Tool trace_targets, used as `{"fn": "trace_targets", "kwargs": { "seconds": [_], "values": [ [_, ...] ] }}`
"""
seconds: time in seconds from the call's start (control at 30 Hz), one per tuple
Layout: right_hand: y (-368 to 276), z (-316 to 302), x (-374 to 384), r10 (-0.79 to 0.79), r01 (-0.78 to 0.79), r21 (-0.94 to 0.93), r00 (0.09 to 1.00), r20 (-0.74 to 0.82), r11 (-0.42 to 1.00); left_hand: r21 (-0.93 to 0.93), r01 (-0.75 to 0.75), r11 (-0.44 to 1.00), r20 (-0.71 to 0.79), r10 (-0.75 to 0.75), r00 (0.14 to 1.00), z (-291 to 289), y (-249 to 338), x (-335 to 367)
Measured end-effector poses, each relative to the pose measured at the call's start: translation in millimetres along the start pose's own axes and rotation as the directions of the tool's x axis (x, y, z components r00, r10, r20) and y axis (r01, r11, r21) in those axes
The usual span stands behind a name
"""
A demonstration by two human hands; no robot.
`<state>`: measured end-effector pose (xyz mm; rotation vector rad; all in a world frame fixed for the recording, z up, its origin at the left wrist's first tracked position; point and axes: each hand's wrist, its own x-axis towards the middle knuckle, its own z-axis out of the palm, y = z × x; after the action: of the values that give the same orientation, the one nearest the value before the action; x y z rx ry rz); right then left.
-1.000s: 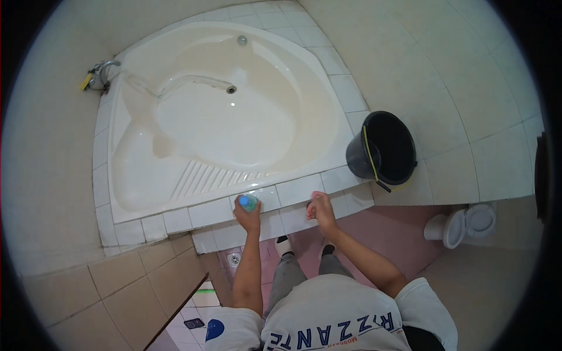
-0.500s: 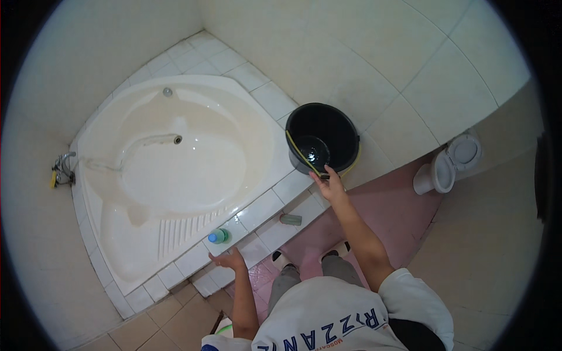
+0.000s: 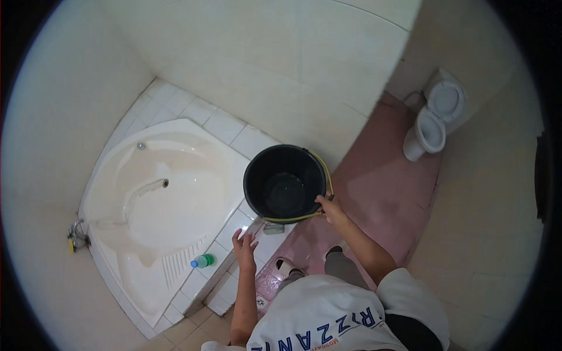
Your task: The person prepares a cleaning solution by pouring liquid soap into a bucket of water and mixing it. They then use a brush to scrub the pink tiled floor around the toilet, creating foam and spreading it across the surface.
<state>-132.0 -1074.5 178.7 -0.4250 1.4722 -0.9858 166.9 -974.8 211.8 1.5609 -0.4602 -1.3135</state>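
Note:
A black bucket (image 3: 310, 175) with a yellow wire handle (image 3: 295, 220) is at the corner end of the white-tiled tub ledge. A little liquid glints at its bottom. My right hand (image 3: 331, 210) grips the bucket's near right rim, beside the handle's dark grip. To the left of it, my left hand (image 3: 244, 248) hovers in front of the ledge with fingers spread and holds nothing. Nearest to that hand on the ledge is a green bottle (image 3: 205, 261) with a blue cap. Below the bucket, a grey-green block (image 3: 273, 229) lies on the lower tiled step.
A cream corner bathtub (image 3: 181, 216) fills the left side, with a wall tap (image 3: 78, 235) at its far left. To the right are a pink floor (image 3: 369, 181) and a white toilet (image 3: 430, 131) with its lid raised. A floor drain (image 3: 260, 302) lies near my feet.
The bucket has shifted left and nearer to me, with my right hand still on its rim. My left hand has risen toward the bucket. The whole view has turned to the right.

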Motion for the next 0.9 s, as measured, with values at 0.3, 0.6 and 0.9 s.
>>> {"fn": "trace_targets", "kwargs": {
  "seconds": [0.3, 0.6, 0.9],
  "values": [
    [-20, -200, -89, 0.013, -0.013, 0.02, 1.0, 0.0, 1.0, 0.346, 0.323, 0.881, 0.409, -0.451, 0.793, 161, -31, -18],
    [-72, -342, -88, -0.102, 0.118, 0.097, 0.982, -0.157, 0.988, 0.395, 0.356, 0.847, 0.498, -0.523, 0.692, 324, -70, -40],
    [-136, -447, -51, -0.31, 0.103, -0.451, 0.856, -0.414, 0.887, 0.465, 0.15, 0.872, 0.55, -0.417, 0.723, 485, -44, -62]
  ]
}}
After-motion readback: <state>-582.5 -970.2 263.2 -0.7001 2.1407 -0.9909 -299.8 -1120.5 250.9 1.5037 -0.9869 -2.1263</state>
